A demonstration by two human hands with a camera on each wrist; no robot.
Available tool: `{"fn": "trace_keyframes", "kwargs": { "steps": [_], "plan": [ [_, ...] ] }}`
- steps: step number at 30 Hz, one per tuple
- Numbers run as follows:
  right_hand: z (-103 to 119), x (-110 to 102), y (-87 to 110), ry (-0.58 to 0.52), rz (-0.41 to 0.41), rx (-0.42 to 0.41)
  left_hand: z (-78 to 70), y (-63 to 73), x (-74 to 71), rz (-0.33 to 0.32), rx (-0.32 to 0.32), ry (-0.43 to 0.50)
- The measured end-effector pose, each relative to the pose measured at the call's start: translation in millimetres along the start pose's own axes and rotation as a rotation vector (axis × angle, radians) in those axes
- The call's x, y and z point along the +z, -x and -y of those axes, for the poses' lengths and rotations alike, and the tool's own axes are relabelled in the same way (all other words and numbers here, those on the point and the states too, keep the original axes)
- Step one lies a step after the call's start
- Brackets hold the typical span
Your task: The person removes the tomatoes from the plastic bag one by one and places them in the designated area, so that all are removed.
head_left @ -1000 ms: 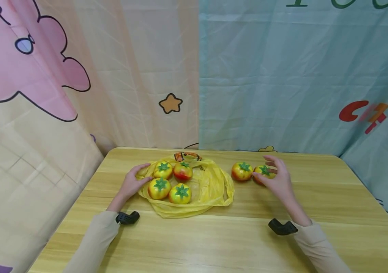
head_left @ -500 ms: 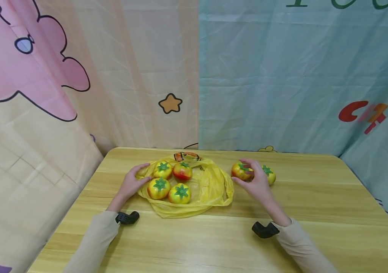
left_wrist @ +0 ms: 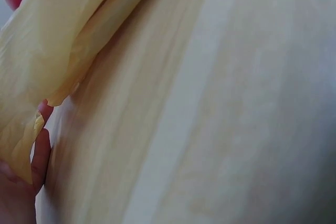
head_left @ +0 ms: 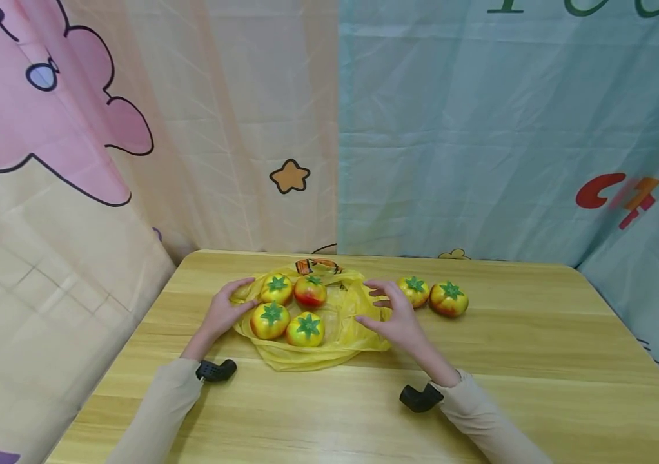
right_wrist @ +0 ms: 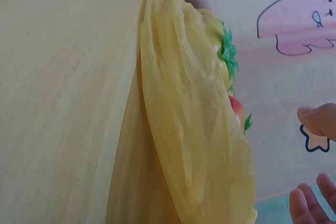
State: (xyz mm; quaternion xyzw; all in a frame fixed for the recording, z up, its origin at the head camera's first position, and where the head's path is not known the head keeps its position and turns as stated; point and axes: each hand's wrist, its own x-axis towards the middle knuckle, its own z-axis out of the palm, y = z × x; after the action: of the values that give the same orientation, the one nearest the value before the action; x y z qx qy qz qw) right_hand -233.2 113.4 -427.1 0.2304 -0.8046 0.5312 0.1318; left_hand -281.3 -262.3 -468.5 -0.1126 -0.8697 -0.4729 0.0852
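A yellow plastic bag [head_left: 358, 316] lies spread on the table, with several yellow-red, tomato-like fruits with green star-shaped tops in its left part. One of them, a redder fruit [head_left: 310, 293], sits at the back. My left hand [head_left: 231, 316] holds the bag's left rim; in the left wrist view, folds of the bag partly cover its fingers [left_wrist: 42, 156]. Over the bag's right side is my right hand [head_left: 396, 319], its fingers spread and holding nothing. Behind it, two more such fruits stand on the table, a left one [head_left: 415, 291] partly hidden and a right one [head_left: 449, 299].
The wooden table [head_left: 318, 412] runs back to a printed curtain [head_left: 457, 161]. Similar cloth hangs along the left and right sides. A black wrist mount [head_left: 420, 398] sits on the right wrist and another mount [head_left: 216, 370] on the left.
My right hand has moved left, from by the right loose fruit, past the left one, to over the bag's right side. Both loose fruits stay on the table. The left hand has stayed put.
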Motion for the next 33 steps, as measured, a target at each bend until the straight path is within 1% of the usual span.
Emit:
{"fn": "trace_keyframes", "kwargs": {
  "steps": [5,12,18,28,32,33],
  "plan": [
    [3,12,1.1,-0.029,0.034,0.015,1.7,-0.8,2.2,-0.002,-0.017,-0.001],
    [4,28,-2.3,-0.100,0.127,0.038,2.5,-0.6,2.0,-0.004,0.002,0.003],
    [7,41,-6.2,-0.134,0.199,0.060,1.9,-0.3,0.1,-0.007,0.007,-0.004],
    [9,55,-13.2,-0.164,0.301,0.075,0.5,-1.2,-0.2,0.005,-0.018,-0.006],
    [9,61,-14.6,-0.151,0.340,0.085,2.5,-1.4,-0.1,0.004,-0.020,-0.002],
    [13,60,-14.4,-0.155,0.350,0.092,2.9,-1.3,0.1,0.005,-0.019,-0.003]
  ]
}}
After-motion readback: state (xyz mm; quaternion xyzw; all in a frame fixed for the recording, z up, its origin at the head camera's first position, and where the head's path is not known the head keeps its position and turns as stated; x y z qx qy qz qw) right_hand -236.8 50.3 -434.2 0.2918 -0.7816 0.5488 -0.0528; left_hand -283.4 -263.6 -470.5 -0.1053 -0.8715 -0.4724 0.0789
